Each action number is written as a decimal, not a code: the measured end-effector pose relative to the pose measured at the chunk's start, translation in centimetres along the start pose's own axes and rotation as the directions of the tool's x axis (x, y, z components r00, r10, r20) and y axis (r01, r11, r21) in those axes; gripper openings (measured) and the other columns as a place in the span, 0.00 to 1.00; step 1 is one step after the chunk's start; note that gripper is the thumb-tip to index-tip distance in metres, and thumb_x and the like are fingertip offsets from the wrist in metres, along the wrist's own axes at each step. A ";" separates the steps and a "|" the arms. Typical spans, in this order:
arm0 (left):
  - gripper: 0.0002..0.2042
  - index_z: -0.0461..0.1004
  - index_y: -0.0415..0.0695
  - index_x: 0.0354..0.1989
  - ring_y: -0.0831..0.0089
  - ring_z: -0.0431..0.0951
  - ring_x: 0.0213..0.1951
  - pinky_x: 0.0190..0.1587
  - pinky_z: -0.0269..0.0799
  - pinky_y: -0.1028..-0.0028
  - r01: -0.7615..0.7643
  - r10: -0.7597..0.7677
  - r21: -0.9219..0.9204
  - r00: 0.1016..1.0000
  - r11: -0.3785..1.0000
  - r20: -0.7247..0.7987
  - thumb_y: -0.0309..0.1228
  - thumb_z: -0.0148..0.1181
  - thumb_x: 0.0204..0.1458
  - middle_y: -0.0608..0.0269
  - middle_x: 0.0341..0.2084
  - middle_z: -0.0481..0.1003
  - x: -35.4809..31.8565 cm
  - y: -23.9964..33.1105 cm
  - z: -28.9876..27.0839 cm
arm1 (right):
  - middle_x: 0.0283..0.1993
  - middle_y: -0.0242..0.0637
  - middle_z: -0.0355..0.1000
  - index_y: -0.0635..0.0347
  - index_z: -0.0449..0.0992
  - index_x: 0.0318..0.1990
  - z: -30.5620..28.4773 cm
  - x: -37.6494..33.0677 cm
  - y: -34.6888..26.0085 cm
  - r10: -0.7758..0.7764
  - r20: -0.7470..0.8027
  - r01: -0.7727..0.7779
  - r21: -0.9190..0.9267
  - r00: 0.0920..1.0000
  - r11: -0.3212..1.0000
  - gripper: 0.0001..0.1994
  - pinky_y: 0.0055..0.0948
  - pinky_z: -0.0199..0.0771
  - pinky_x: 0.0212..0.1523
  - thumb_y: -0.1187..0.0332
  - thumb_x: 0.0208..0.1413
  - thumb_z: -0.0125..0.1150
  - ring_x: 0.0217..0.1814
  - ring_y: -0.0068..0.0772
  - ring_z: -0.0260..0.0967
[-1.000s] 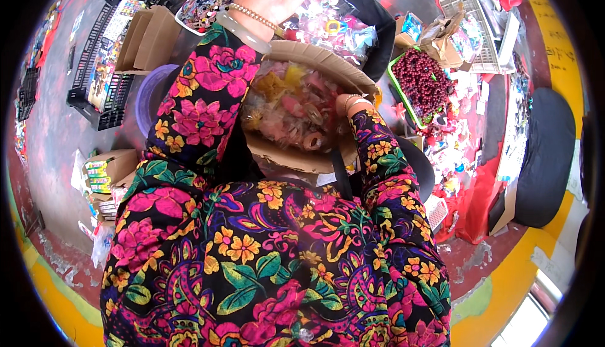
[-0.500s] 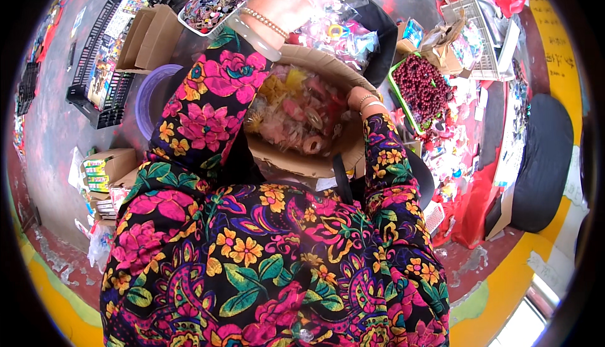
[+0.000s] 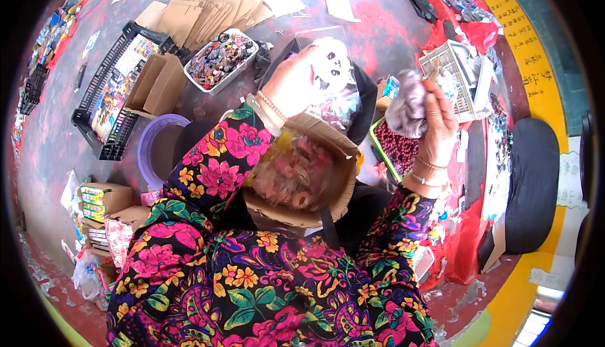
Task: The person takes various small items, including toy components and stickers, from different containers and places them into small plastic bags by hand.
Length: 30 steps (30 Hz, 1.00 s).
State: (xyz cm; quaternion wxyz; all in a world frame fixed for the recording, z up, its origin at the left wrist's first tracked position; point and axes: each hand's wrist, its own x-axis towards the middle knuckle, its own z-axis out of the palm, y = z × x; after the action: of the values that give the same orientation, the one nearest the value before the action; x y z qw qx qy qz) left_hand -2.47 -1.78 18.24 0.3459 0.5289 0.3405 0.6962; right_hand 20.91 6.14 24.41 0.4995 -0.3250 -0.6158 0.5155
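Observation:
My left hand point(image 3: 287, 90) is closed on a flat white panda-faced piece point(image 3: 331, 63), held up beyond the far edge of a cardboard box point(image 3: 345, 207). To the right, my right hand point(image 3: 439, 123) pinches a shiny, grey-purple bunched cloth piece point(image 3: 404, 110) between thumb and fingers. This cloth hangs over a green-rimmed tray of dark red beads point(image 3: 396, 148). Small items in clear wrappers point(image 3: 296, 174), pink and yellow among them, lie inside the box close to my body. Just past the box, a black bag point(image 3: 364, 104) is partly hidden behind the panda piece.
A white basket of hair ties point(image 3: 222, 60) and a purple basin point(image 3: 146, 152) stand to the left. Farther left sits a black crate point(image 3: 104, 148). Flattened cardboard point(image 3: 208, 13) lies at the far side. A pale plastic basket point(image 3: 466, 111) stands at right.
My right hand has come up out of the box and swung right with the grey-purple cloth piece. My left hand still holds the panda piece. The view has shifted, showing more floor ahead.

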 end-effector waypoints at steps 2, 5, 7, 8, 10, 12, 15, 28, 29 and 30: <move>0.23 0.61 0.39 0.53 0.69 0.72 0.48 0.50 0.67 0.73 -0.051 0.037 0.361 0.998 0.931 0.046 0.24 0.58 0.46 0.58 0.46 0.70 0.0 -0.2 0.9 | 0.45 0.35 0.70 0.65 0.71 0.48 1.6 -0.6 -0.3 -0.158 -0.287 0.162 -0.010 0.945 0.987 0.13 0.24 0.65 0.50 0.72 0.57 0.50 0.46 0.24 0.65; 0.20 0.63 0.43 0.53 0.68 0.70 0.49 0.53 0.64 0.70 0.366 -0.397 -0.579 0.914 0.729 0.078 0.39 0.45 0.55 0.60 0.46 0.70 -0.2 -1.2 2.0 | 0.52 0.40 0.66 0.64 0.68 0.51 5.3 -1.2 2.4 -0.381 -0.077 0.356 -0.229 0.921 0.906 0.16 0.31 0.62 0.53 0.70 0.57 0.49 0.53 0.33 0.63; 0.23 0.64 0.46 0.52 0.67 0.69 0.50 0.55 0.61 0.68 0.445 -0.521 -0.832 0.821 0.330 0.232 0.50 0.37 0.58 0.62 0.45 0.71 0.1 -0.5 3.5 | 0.56 0.46 0.63 0.63 0.67 0.53 7.6 -2.0 3.9 -0.518 0.293 0.588 -0.526 0.803 0.614 0.18 0.39 0.56 0.58 0.68 0.54 0.50 0.58 0.43 0.58; 0.22 0.65 0.47 0.51 0.67 0.69 0.50 0.56 0.61 0.69 0.411 -0.544 -0.856 0.816 0.313 0.194 0.50 0.37 0.58 0.62 0.46 0.71 0.1 -1.0 4.1 | 0.57 0.48 0.61 0.63 0.67 0.53 8.4 -2.4 4.7 -0.500 0.485 0.691 -0.587 0.718 0.422 0.19 0.43 0.53 0.60 0.68 0.53 0.51 0.61 0.49 0.56; 0.24 0.64 0.48 0.52 0.68 0.67 0.51 0.56 0.60 0.68 0.420 -0.528 -0.856 0.821 0.302 0.216 0.52 0.37 0.57 0.62 0.49 0.68 -0.6 -1.6 4.2 | 0.57 0.50 0.61 0.64 0.67 0.52 8.9 -3.0 5.5 -0.427 0.465 0.628 -0.635 0.776 0.449 0.21 0.49 0.46 0.62 0.66 0.49 0.54 0.62 0.54 0.52; 0.24 0.63 0.48 0.53 0.69 0.66 0.52 0.56 0.60 0.67 0.459 -0.507 -0.849 0.814 0.260 0.285 0.52 0.37 0.57 0.63 0.50 0.67 -0.6 -2.0 4.5 | 0.56 0.50 0.62 0.64 0.68 0.51 8.5 -2.5 5.8 -0.441 0.414 0.598 -0.649 0.796 0.470 0.20 0.47 0.50 0.61 0.67 0.50 0.53 0.61 0.53 0.55; 0.25 0.59 0.48 0.56 0.70 0.61 0.56 0.58 0.57 0.68 0.469 -0.537 -0.810 0.810 0.352 0.236 0.52 0.35 0.58 0.63 0.54 0.63 -1.1 -1.0 5.5 | 0.51 0.51 0.66 0.64 0.71 0.47 8.5 -2.1 5.5 -0.451 0.288 0.510 -0.687 0.845 0.518 0.16 0.43 0.56 0.58 0.68 0.51 0.52 0.58 0.53 0.59; 0.20 0.60 0.41 0.56 0.65 0.71 0.47 0.49 0.67 0.66 0.480 -0.494 -0.787 0.829 0.389 0.261 0.38 0.42 0.59 0.61 0.47 0.70 -1.5 -2.1 4.3 | 0.35 0.51 0.72 0.61 0.73 0.43 6.6 -1.0 7.4 -0.191 -0.043 0.127 -0.602 0.981 0.788 0.15 0.38 0.69 0.40 0.62 0.56 0.47 0.39 0.51 0.70; 0.20 0.60 0.41 0.56 0.64 0.70 0.49 0.51 0.66 0.62 0.494 -0.517 -0.783 0.814 0.378 0.265 0.39 0.41 0.59 0.59 0.48 0.69 -1.2 -2.2 3.8 | 0.34 0.51 0.72 0.61 0.73 0.43 6.1 -0.7 8.1 -0.128 -0.047 0.076 -0.588 0.991 0.806 0.15 0.38 0.69 0.40 0.61 0.55 0.47 0.39 0.51 0.70; 0.20 0.59 0.41 0.56 0.64 0.70 0.50 0.52 0.66 0.62 0.481 -0.522 -0.779 0.820 0.403 0.236 0.39 0.41 0.59 0.58 0.49 0.69 -1.0 -2.0 3.7 | 0.33 0.52 0.72 0.60 0.74 0.42 5.4 -0.5 8.5 -0.065 -0.051 0.024 -0.572 0.997 0.820 0.16 0.39 0.69 0.39 0.59 0.55 0.47 0.38 0.52 0.70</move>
State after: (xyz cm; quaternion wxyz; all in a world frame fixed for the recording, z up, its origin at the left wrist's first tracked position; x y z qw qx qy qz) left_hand 1.53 -1.16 16.87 0.7321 0.1672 0.1332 0.6468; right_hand 14.93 6.23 16.31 0.4119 -0.4624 -0.7319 0.2843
